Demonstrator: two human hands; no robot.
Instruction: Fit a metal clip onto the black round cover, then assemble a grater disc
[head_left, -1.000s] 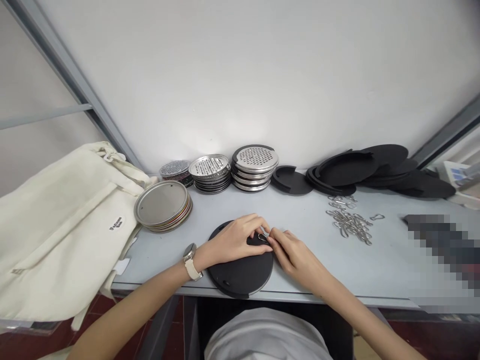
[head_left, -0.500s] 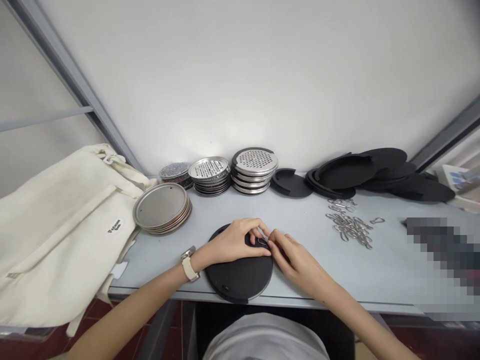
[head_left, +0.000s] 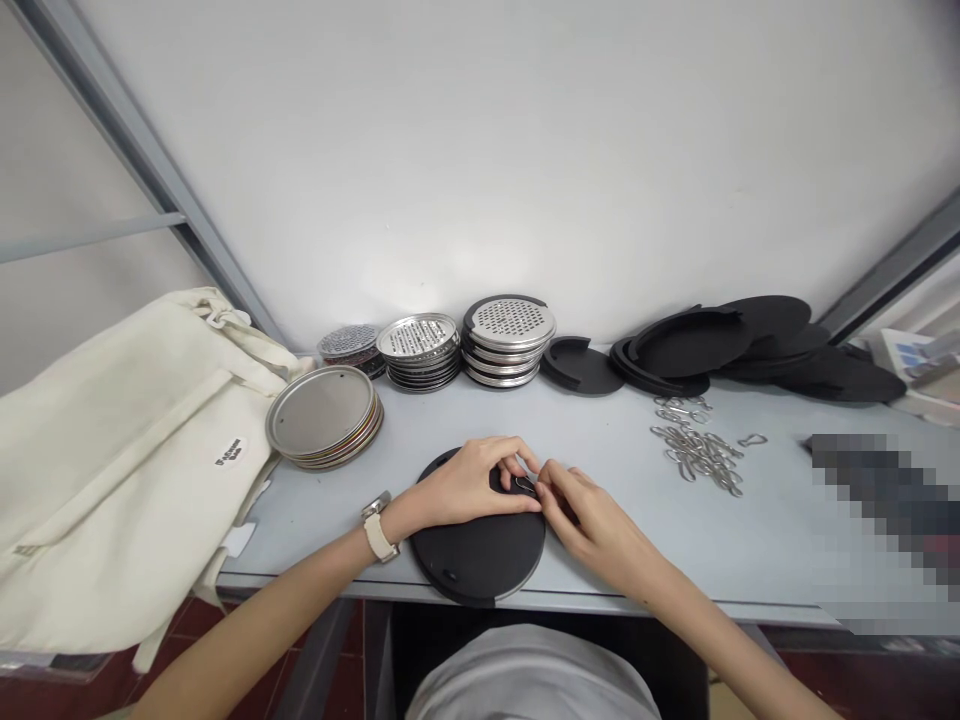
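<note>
A round black disc (head_left: 480,560) with small holes lies at the table's front edge, a thin strip of metal rim showing at its lower right. Over its upper part rests my left hand (head_left: 480,482), fingers curled and pressing at the disc's right edge. My right hand (head_left: 581,505) meets it there, thumb and forefinger pinched on a small metal carabiner clip (head_left: 524,484). The clip's far end is hidden by my fingertips, so I cannot tell whether it passes through a hole in the disc.
Behind stand stacked plain metal discs (head_left: 321,410), grater discs (head_left: 418,338) and perforated discs in black holders (head_left: 513,322). Black holders (head_left: 690,345) pile at back right, near loose carabiner clips (head_left: 701,455). A cream bag (head_left: 142,450) leans at left; a blurred dark object (head_left: 885,490) lies right.
The view has shifted slightly. Both hands stay at the disc's right edge, the clip between them turning only a little.
</note>
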